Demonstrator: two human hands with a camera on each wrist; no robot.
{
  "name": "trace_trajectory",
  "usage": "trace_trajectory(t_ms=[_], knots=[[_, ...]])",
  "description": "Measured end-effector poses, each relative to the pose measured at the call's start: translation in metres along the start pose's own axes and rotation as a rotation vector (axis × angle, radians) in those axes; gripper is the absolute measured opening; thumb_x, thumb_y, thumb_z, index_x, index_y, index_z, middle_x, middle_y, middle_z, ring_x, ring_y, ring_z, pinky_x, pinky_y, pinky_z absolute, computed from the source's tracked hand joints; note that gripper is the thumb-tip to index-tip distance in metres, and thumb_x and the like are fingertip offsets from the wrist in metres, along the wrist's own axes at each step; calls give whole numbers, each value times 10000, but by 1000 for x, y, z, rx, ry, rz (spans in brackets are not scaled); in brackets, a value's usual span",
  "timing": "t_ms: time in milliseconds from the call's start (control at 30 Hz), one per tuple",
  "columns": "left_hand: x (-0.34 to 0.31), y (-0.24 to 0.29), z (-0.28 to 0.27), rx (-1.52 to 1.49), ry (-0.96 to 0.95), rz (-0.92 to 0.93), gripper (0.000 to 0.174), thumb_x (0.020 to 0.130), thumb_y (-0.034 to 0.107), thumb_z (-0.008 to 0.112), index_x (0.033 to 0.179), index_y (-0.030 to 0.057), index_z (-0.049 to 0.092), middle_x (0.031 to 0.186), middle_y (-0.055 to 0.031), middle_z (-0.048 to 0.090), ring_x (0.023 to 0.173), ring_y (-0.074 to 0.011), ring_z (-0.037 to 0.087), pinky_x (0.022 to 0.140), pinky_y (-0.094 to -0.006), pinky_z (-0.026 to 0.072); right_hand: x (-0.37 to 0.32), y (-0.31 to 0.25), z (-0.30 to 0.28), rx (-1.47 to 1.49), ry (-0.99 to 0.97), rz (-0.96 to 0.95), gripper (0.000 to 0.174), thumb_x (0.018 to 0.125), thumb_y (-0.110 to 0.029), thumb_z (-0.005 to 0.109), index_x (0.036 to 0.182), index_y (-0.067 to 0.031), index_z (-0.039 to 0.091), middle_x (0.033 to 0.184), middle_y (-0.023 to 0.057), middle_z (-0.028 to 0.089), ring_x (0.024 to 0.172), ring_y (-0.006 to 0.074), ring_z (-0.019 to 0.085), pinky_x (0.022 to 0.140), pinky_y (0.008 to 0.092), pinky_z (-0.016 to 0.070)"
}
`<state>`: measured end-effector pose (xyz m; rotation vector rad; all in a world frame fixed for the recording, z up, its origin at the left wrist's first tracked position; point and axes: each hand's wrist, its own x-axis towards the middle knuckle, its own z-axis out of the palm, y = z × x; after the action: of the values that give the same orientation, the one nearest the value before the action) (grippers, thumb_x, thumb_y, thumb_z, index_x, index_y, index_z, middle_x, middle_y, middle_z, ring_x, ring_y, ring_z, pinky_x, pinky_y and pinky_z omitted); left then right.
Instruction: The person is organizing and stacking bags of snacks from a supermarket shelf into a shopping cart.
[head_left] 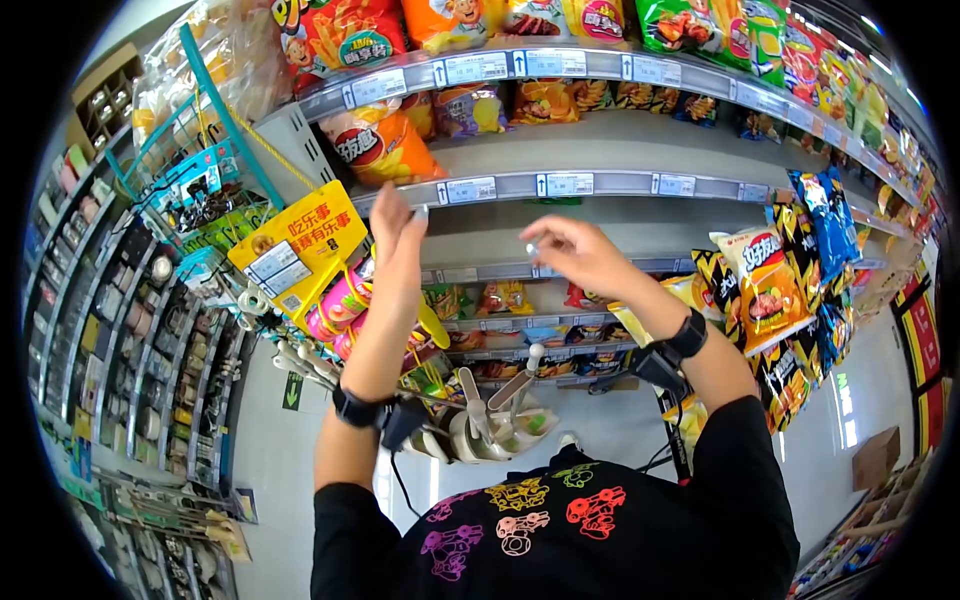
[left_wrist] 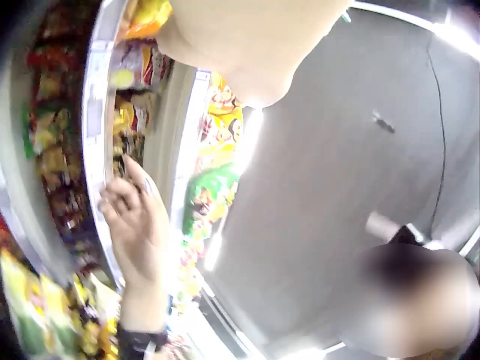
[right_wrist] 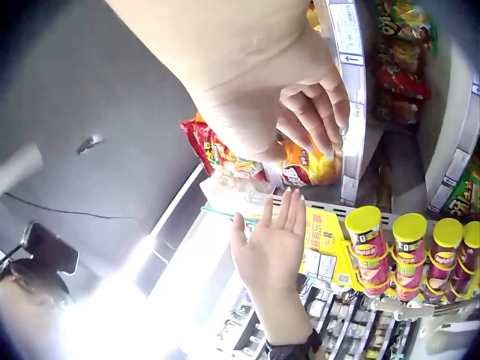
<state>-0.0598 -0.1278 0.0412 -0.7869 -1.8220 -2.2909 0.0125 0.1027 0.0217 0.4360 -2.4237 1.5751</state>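
My left hand (head_left: 395, 235) is raised just below an orange bag of chips (head_left: 375, 145) that leans at the left end of a shelf. In the right wrist view this left hand (right_wrist: 271, 244) shows its palm, fingers straight and holding nothing. To the right, my right hand (head_left: 575, 252) hovers in front of the lower shelf, its fingers loosely bent around nothing. The left wrist view shows the same right hand (left_wrist: 139, 221) beside the shelf edge. Price labels (head_left: 565, 185) run along the shelf front between and above the hands.
A yellow sign (head_left: 305, 245) and a rack of pink canisters with yellow lids (right_wrist: 367, 247) stand close by the left forearm. Chip bags hang at the right, among them a white and orange one (head_left: 765, 285). More bags (head_left: 340, 35) fill the top shelf.
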Motion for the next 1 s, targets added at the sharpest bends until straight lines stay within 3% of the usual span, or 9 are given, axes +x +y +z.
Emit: trace_trajectory(t_ms=[67, 167, 267, 333, 367, 633, 767, 867, 1000], knots=[[39, -22, -10, 191, 95, 133, 591, 923, 210, 483, 1402, 11, 199, 1395, -169, 277, 1307, -273, 280, 1078, -367, 227, 25, 0, -5, 48, -5, 53, 254, 831, -134, 587, 1061, -25, 588, 827, 65, 653, 758, 116, 599, 673, 272, 474], [93, -35, -22, 565, 169, 351, 718, 880, 260, 550, 1373, -89, 162, 1403, -287, 220, 1318, -381, 236, 1079, -425, 205, 75, 17, -4, -133, 44, -130, 320, 815, -206, 619, 1068, -15, 575, 869, 118, 656, 796, 204, 625, 712, 314, 485], [111, -30, -13, 887, 237, 403, 784, 855, 318, 587, 1358, -113, 169, 1376, -336, 214, 1290, -436, 245, 1076, -444, 202, 124, 30, 2, -209, 80, -255, 425, 799, -269, 643, 1113, -3, 538, 961, 170, 639, 890, 280, 622, 775, 349, 483], [126, -41, -16, 890, 307, 321, 846, 829, 372, 605, 1366, -107, 159, 1372, -363, 197, 1289, -468, 227, 1079, -455, 196, 154, 42, 11, -229, 124, -309, 503, 786, -309, 658, 1150, 4, 505, 1029, 200, 617, 965, 320, 603, 821, 369, 473], [134, -45, -19, 876, 342, 265, 858, 824, 382, 608, 1366, -107, 156, 1373, -366, 194, 1290, -469, 226, 1079, -455, 197, 165, 42, 11, -241, 76, -221, 635, 759, -363, 678, 1207, 21, 444, 1136, 229, 563, 1066, 337, 554, 894, 377, 442], [179, -53, -29, 657, 561, 57, 872, 851, 482, 490, 1407, -58, 91, 1399, -374, 153, 1320, -468, 178, 1091, -436, 186, 246, 39, 55, -273, 274, -361, 1076, 614, -445, 782, 1367, 62, 203, 1300, 296, 405, 1223, 390, 410, 1002, 402, 363], [182, -60, -42, 602, 535, 55, 876, 852, 485, 478, 1422, -33, 62, 1430, -330, 171, 1325, -448, 205, 1091, -398, 192, 266, 43, 83, -225, 304, -308, 1199, 556, -487, 784, 1420, -52, 75, 1298, 294, 355, 1177, 478, 393, 964, 497, 374], [181, -59, -42, 593, 509, 20, 875, 854, 488, 472, 1426, -31, 61, 1411, -319, 250, 1306, -419, 285, 1076, -358, 230, 267, 32, 88, -232, 294, -184, 1187, 567, -503, 770, 1423, -59, 79, 1294, 295, 360, 1182, 473, 392, 959, 501, 377], [177, -52, -42, 634, 487, 14, 848, 864, 472, 467, 1425, -31, 76, 1378, -318, 316, 1285, -403, 340, 1053, -352, 273, 280, 40, 91, -265, 328, -214, 1166, 583, -521, 755, 1425, -62, 92, 1223, 298, 441, 1114, 457, 470, 924, 467, 418]])
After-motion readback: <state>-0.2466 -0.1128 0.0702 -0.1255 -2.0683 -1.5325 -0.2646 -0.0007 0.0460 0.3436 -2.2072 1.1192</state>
